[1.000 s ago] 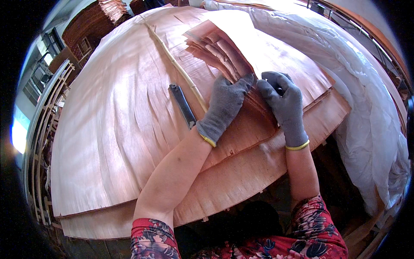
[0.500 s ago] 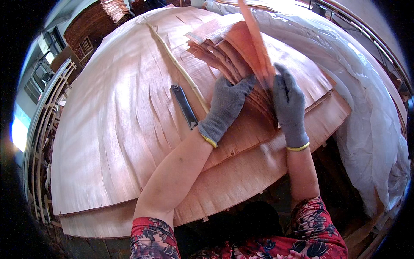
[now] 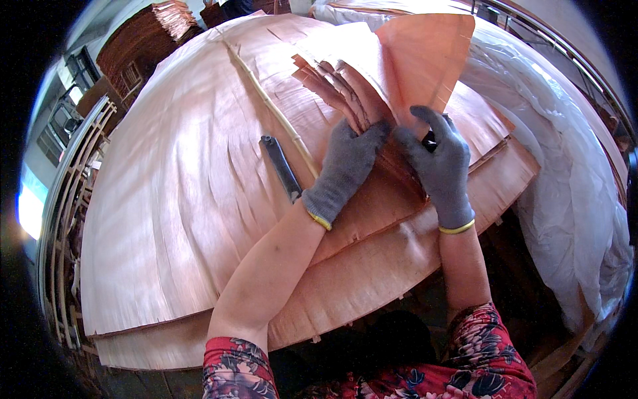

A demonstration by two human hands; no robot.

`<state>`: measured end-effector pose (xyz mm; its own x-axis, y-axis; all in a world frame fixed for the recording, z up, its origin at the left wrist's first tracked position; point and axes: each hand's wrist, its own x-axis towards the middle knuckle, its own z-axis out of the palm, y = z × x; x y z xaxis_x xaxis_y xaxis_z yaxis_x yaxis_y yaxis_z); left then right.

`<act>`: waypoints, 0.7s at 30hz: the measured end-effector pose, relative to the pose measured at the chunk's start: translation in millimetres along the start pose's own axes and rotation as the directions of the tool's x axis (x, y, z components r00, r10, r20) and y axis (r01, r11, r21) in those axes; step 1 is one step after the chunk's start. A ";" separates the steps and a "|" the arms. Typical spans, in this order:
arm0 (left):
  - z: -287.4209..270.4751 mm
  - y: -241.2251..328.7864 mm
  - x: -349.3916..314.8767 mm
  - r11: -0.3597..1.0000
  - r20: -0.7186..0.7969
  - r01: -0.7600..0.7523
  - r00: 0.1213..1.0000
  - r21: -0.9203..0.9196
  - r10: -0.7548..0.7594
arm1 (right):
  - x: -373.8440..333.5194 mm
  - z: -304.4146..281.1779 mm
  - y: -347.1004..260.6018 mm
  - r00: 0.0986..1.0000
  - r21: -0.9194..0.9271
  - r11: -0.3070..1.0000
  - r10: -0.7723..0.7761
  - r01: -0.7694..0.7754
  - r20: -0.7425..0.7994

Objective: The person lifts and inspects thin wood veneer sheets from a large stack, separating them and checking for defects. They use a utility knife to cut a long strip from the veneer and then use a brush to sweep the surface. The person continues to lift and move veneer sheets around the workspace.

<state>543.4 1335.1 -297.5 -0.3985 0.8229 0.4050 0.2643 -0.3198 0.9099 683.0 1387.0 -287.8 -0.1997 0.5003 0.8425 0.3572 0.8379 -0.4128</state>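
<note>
My left hand [image 3: 348, 158], in a grey knit glove, is closed round a bundle of thin reddish-brown wood veneer pieces [image 3: 342, 90], whose ragged ends fan out above the fingers. An orange veneer sheet [image 3: 428, 56] stands up from the right side of the bundle, turned broadside to me. My right hand [image 3: 440, 156], gloved alike, is beside it with thumb and forefinger apart. Something dark with a small light spot shows between those fingers; I cannot make it out. A dark flat tool [image 3: 282, 166] and a long pale stick [image 3: 271, 103] lie left of my left hand.
A broad stack of pale pink veneer sheets [image 3: 166, 199] spreads beneath my hands, its edges bent toward me. Crumpled translucent plastic sheeting [image 3: 558, 179] covers the right side. Brown stacked veneer [image 3: 143, 46] rises at the back left, with a slatted rack [image 3: 63, 233] along the left edge.
The orange sheet has swung from edge-on to broadside, toward the right. My right hand's thumb and forefinger have spread apart. My left hand keeps its grip on the bundle.
</note>
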 end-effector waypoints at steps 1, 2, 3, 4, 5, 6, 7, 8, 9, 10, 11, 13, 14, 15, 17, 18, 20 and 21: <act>0.6 2.3 -0.6 1.000 0.007 0.016 1.000 -0.017 -0.016 | -0.1 0.2 1.6 1.000 -0.008 1.000 -0.013 0.012 -0.018; 1.5 4.5 -1.6 0.999 0.015 0.033 0.999 -0.034 -0.032 | -0.6 -0.4 2.5 1.000 0.006 1.000 0.016 -0.016 -0.020; 1.7 6.4 -2.2 0.998 0.023 0.047 0.999 -0.049 -0.046 | -1.2 -1.0 2.5 0.999 0.021 0.999 0.044 -0.043 -0.023; 1.2 5.2 -1.6 0.996 0.025 0.052 0.998 -0.073 -0.050 | -1.5 -1.5 3.0 0.997 0.036 0.997 0.072 -0.071 -0.026; 0.3 1.7 -0.6 0.994 0.027 0.056 0.998 -0.097 -0.053 | -1.6 -1.5 4.5 0.993 0.020 0.994 0.108 -0.107 -0.046; 1.3 -1.5 0.5 0.990 0.035 0.061 0.998 -0.125 -0.057 | -2.3 -2.4 7.6 0.987 -0.002 0.989 0.144 -0.145 -0.067; 3.0 -4.1 1.2 0.988 0.005 0.023 1.000 -0.154 -0.022 | -3.1 -3.2 10.9 0.980 -0.022 0.983 0.180 -0.182 -0.089; 4.6 -6.5 1.7 0.983 -0.025 -0.016 1.000 -0.182 0.012 | -1.4 -2.6 15.7 0.975 -0.100 0.989 0.084 -0.106 -0.204; 6.9 -5.9 1.4 0.976 -0.055 -0.052 0.998 -0.212 0.042 | 3.3 -2.5 18.5 0.952 -0.190 0.981 -0.021 -0.039 -0.305; 7.0 -4.9 1.2 0.971 -0.037 -0.020 0.999 -0.237 0.011 | 6.3 -4.0 19.2 0.911 -0.285 0.958 -0.134 0.019 -0.390; 5.9 -3.0 0.9 0.965 -0.019 0.013 1.000 -0.260 -0.019 | 5.2 -9.8 17.4 0.903 -0.268 0.963 -0.117 0.002 -0.414; 4.1 5.6 -2.9 0.949 -0.016 0.045 0.998 -0.311 -0.053 | 6.1 -9.5 9.7 0.870 -0.237 0.969 -0.180 0.075 -0.460; 4.0 4.7 -2.6 0.950 0.002 0.040 0.999 -0.309 -0.042 | 5.8 -8.3 8.1 0.851 -0.220 0.969 -0.209 0.113 -0.482; 2.2 3.4 -1.8 0.952 0.014 0.035 0.999 -0.305 -0.032 | 5.3 -4.6 9.7 0.901 -0.071 0.983 -0.183 0.168 -0.394; 1.2 2.8 -1.5 0.965 0.019 0.002 1.000 -0.262 0.003 | -0.5 2.1 4.8 0.986 0.181 0.983 0.016 0.014 -0.164; 2.1 3.4 -1.3 0.955 0.034 0.007 0.999 -0.297 0.003 | -3.2 3.4 3.4 0.995 0.248 0.964 0.100 -0.094 -0.012; 1.7 6.4 -1.1 0.931 0.062 0.017 0.998 -0.365 0.006 | -4.4 7.4 5.0 0.992 0.291 0.949 0.107 -0.122 0.068; 1.5 7.0 -1.2 0.930 0.070 0.014 0.997 -0.368 0.013 | -3.8 5.3 4.4 0.988 0.282 0.948 0.127 -0.148 0.093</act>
<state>547.0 1332.6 -291.8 -0.3326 0.8495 0.4096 -0.0832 -0.4590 0.8845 680.6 1389.9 -294.7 -0.2367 0.6208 0.7474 0.1113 0.7815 -0.6139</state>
